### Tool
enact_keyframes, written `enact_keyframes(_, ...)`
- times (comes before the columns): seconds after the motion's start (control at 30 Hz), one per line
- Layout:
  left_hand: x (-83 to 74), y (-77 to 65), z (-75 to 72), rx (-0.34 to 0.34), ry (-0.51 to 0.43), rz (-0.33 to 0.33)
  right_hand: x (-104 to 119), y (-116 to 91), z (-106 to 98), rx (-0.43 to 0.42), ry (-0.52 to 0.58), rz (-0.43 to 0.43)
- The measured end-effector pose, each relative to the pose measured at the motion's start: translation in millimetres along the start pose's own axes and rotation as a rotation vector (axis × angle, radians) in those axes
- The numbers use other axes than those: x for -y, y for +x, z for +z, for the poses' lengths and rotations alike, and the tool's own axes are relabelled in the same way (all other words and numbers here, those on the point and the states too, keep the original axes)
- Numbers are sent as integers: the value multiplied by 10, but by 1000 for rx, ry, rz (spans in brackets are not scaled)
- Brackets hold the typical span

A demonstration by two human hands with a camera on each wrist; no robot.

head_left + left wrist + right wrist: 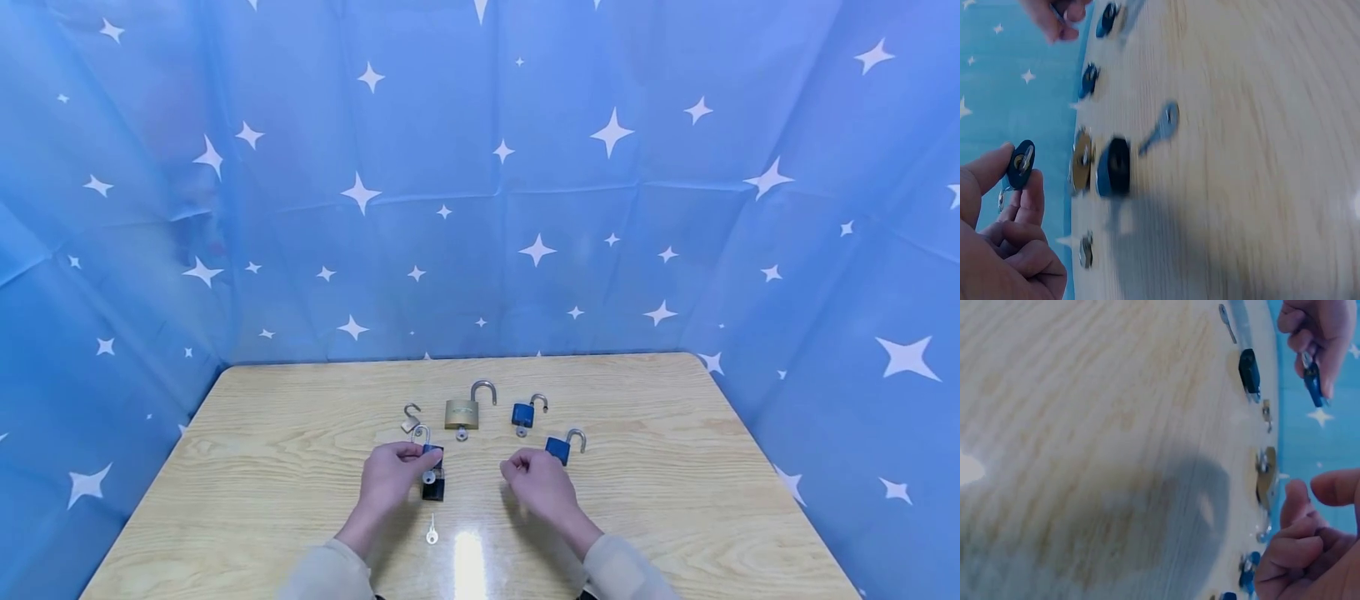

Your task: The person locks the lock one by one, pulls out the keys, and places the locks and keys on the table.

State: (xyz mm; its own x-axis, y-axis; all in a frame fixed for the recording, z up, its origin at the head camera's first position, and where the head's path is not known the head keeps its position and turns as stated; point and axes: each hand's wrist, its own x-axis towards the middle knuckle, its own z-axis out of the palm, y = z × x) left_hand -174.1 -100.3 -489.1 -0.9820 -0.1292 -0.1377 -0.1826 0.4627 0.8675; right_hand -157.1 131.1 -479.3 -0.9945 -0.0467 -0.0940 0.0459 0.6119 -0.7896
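Pinching blue padlock (1016, 165), left hand (390, 475) at head view's lower centre, right hand (542, 482) loosely curled, thumb and finger apart, empty, black padlock (432, 492), key (432, 533) below on bench (225, 500)

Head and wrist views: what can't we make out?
Right blue lock: lower end, head view, behind right hand.
Black lock: full shackle, head view, partly covered by held lock and its key.
Loose key: teeth, left wrist view, blurred.
Gold lock: lettering, head view, too small.
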Motion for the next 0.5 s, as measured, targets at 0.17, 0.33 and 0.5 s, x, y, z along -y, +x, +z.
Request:
enact_keyframes(0.17,-104,-67,180,41,-63,17,29,39,-35,-18,2,-7)
enact_keyframes(0.33,-174,-131,356,64,-129,24,105,104,-64,-40,-12,-28)
enact_keyframes(0.5,-199,-176,502,96,-184,33,241,175,-71,-59,-55,-57)
